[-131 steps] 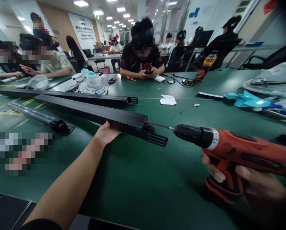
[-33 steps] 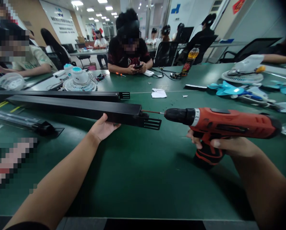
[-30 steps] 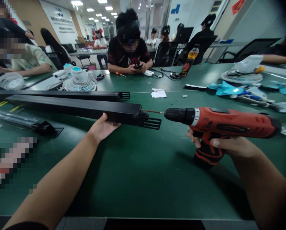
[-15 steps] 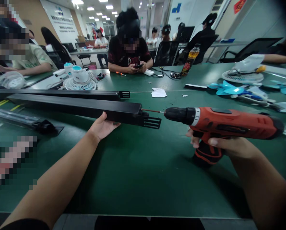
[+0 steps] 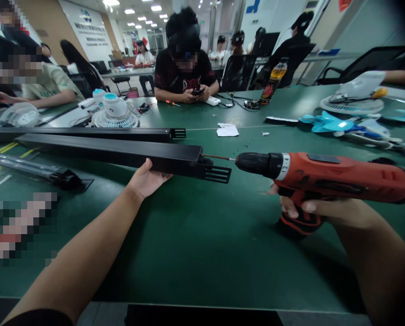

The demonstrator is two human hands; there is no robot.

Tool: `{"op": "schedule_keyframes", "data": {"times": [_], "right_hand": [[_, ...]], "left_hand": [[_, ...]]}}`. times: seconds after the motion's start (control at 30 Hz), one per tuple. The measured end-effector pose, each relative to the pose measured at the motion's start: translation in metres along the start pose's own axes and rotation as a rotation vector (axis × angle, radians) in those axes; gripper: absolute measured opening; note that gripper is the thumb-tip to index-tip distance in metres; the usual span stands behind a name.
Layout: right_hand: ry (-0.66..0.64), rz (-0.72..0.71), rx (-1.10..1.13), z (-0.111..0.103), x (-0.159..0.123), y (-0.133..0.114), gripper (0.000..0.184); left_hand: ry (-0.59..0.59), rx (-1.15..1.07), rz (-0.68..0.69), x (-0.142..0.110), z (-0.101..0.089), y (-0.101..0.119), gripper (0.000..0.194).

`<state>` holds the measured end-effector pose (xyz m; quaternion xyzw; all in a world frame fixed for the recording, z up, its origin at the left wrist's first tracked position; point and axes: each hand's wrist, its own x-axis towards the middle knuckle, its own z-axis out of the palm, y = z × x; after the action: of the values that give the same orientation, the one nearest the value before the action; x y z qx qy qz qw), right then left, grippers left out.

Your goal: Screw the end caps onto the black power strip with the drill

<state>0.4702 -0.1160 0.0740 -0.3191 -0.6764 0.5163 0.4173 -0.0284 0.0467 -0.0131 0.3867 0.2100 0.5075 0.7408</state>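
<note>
A long black metal bar (image 5: 121, 154) lies across the green table (image 5: 195, 244), ending in a slotted bracket (image 5: 218, 174). My left hand (image 5: 147, 179) rests against the bar's near side, close to that end, fingers curled on it. My right hand (image 5: 320, 210) is wrapped round the grip of a red and black cordless drill (image 5: 325, 174). The drill lies level, and its thin bit (image 5: 219, 157) reaches into the end of the bar.
A second black bar (image 5: 87, 133) and a silvery rail (image 5: 26, 167) lie behind and to the left. White fan parts (image 5: 114, 115), blue fan blades (image 5: 328, 123), paper scraps (image 5: 227, 131) and a bottle (image 5: 272, 81) sit farther back. People sit around the table's far side.
The bar, my left hand and the drill keep the same pose against each other. The view has shifted slightly, and the drill sits a little farther right in it.
</note>
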Motion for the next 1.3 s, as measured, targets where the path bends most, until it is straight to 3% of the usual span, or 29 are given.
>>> {"op": "schedule_keyframes", "data": {"times": [0.2, 0.37, 0.53, 0.73, 1.3], "right_hand": [[0.043, 0.019, -0.032, 0.002, -0.004, -0.001, 0.038], [0.081, 0.054, -0.065, -0.002, -0.011, 0.001, 0.042], [0.014, 0.089, -0.079, -0.009, -0.013, 0.004, 0.043], [0.082, 0.048, -0.092, -0.002, -0.01, 0.001, 0.041], [0.149, 0.017, -0.15, 0.007, -0.01, -0.001, 0.041]], "left_hand": [[0.008, -0.016, -0.012, 0.0, -0.004, 0.001, 0.048], [0.012, -0.025, -0.037, 0.0, -0.004, 0.001, 0.053], [0.025, -0.011, -0.01, 0.002, -0.003, -0.001, 0.056], [0.016, 0.002, 0.012, 0.002, 0.002, -0.002, 0.064], [0.004, 0.0, 0.013, 0.002, 0.006, -0.002, 0.063]]}}
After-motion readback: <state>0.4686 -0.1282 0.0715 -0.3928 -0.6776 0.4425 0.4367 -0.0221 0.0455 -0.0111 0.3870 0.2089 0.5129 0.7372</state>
